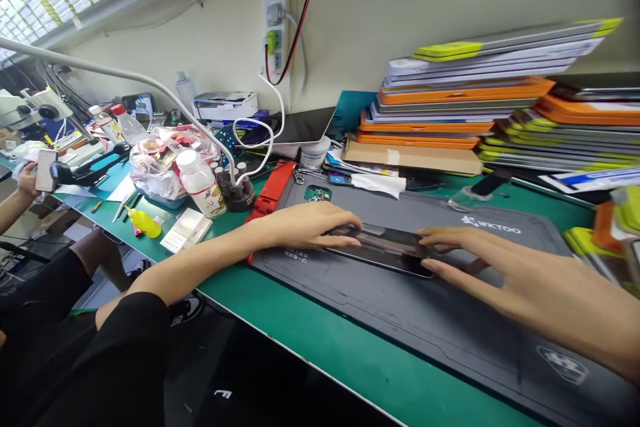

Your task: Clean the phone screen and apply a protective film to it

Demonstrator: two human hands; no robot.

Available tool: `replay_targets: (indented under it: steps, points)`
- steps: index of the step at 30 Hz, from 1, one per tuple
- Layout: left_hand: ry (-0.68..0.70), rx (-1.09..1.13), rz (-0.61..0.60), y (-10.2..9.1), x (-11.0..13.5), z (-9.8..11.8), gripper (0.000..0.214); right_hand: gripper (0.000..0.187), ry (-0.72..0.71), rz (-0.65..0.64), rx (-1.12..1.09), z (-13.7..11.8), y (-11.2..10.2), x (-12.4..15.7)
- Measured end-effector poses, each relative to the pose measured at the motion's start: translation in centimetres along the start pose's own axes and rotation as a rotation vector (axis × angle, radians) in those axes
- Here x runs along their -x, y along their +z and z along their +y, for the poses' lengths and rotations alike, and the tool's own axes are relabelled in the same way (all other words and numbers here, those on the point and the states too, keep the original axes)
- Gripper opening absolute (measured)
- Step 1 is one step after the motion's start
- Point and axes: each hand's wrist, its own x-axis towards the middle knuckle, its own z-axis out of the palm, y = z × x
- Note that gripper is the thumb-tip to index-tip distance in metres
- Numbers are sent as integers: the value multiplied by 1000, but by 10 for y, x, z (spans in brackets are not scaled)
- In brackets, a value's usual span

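A smartphone (pixel 383 250) with a dark, glossy screen lies face up on the grey work mat (pixel 360 303), or just above it; I cannot tell which. My left hand (pixel 307 225) grips its left end between thumb and fingers. At the opposite end, my right hand (pixel 515 270) pinches the right edge, thumb nearest me. Behind my left hand a small green circuit board (pixel 318 194) rests on the mat. To the right rear stands a small glass dish (pixel 469 200) with a dark strip across it.
Stacked orange, grey and yellow trays (pixel 435 110) line the back. Left of the mat are a red bar (pixel 274 188), a white bottle (pixel 200 187), a cigarette-style box (pixel 187 230) and a yellow squeeze bottle (pixel 145 222). A co-worker's hand (pixel 29 178) holds a phone at far left.
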Motion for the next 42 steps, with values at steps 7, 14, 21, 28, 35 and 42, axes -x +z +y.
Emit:
replay_targets:
  steps: [7, 14, 21, 28, 35, 42]
  points:
    - [26, -13, -18, -1, 1, -6, 44, 50, 48, -66, -109, 6, -1, -7]
    - [59, -26, 31, -13, 2, 0, 45, 56, -107, -45, -27, -31, -13, -9]
    - [42, -171, 65, -14, -11, -42, 70, 46, -92, -129, 95, -35, -28, -21]
    - [16, -202, 44, -15, -12, -36, 81, 49, -123, -127, 54, -32, -30, -17]
    - [44, -202, 40, -13, -12, -35, 82, 56, -105, -131, 30, -30, -28, -15]
    - [42, -194, 22, -14, -12, -30, 81, 69, -74, -125, -73, -21, -30, -15]
